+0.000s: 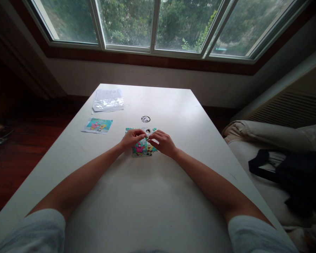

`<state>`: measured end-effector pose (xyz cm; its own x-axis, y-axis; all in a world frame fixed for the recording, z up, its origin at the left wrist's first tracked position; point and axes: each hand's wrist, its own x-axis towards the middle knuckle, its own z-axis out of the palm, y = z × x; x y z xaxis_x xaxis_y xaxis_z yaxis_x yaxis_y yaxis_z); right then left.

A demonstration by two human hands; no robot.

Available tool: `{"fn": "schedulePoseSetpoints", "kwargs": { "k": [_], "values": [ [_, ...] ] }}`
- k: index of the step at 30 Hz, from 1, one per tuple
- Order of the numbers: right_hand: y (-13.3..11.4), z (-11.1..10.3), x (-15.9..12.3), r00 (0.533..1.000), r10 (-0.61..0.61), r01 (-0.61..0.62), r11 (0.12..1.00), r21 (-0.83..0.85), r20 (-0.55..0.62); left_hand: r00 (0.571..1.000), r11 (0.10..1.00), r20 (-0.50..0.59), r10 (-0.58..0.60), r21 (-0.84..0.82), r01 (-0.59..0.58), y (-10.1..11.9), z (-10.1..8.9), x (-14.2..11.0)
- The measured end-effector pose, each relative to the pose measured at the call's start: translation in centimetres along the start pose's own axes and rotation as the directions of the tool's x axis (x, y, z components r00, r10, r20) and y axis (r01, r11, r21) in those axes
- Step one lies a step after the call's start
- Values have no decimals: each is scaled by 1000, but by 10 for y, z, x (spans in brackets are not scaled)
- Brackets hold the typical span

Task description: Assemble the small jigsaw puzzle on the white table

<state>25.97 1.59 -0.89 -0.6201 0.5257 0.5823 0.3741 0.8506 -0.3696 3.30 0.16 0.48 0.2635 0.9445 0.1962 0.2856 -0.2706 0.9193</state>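
A partly assembled jigsaw puzzle [140, 149] with pink and yellow cartoon figures on turquoise lies on the white table. Over its upper left part, my left hand [132, 138] is closed, thumb and finger pinched together. My right hand [163, 141] mirrors it from the right, its fingertips closed on a small puzzle piece [146, 138]. The two hands' fingertips almost meet around that piece. What my left fingers hold is too small to make out. Just beyond the fingertips sits a round white ring-like object [147, 131]. Loose turquoise pieces [128, 129] show beside my left hand.
Farther back lies a dark-rimmed round disc [145, 119]. A printed picture sheet [98, 125] rests at the left, with a clear plastic bag and papers [108, 100] behind it. Right of the white table [152, 200] stands a pale sofa [242, 154] holding a dark bag [300, 175].
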Motion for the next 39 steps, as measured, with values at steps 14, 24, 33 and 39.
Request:
{"fn": "schedulePoseSetpoints", "kwargs": {
  "k": [14, 24, 33, 39],
  "values": [
    [-2, -1, 2, 998, -66, 66, 998, -13, -19, 998, 1000, 64, 10, -29, -8, -10, -2, 2],
    [-3, -2, 1, 997, -76, 76, 996, -39, 16, 996, 1000, 87, 12, -28, -9, -9, -2, 2],
    [-4, -2, 3, 998, -68, 69, 997, -38, 15, 994, 1000, 101, 26, 4, -27, -8, -2, 2],
    [-3, -2, 2, 997, -73, 73, 997, -40, 13, 993, 998, 115, 30, 44, -35, -6, -3, 2]
  ]
}}
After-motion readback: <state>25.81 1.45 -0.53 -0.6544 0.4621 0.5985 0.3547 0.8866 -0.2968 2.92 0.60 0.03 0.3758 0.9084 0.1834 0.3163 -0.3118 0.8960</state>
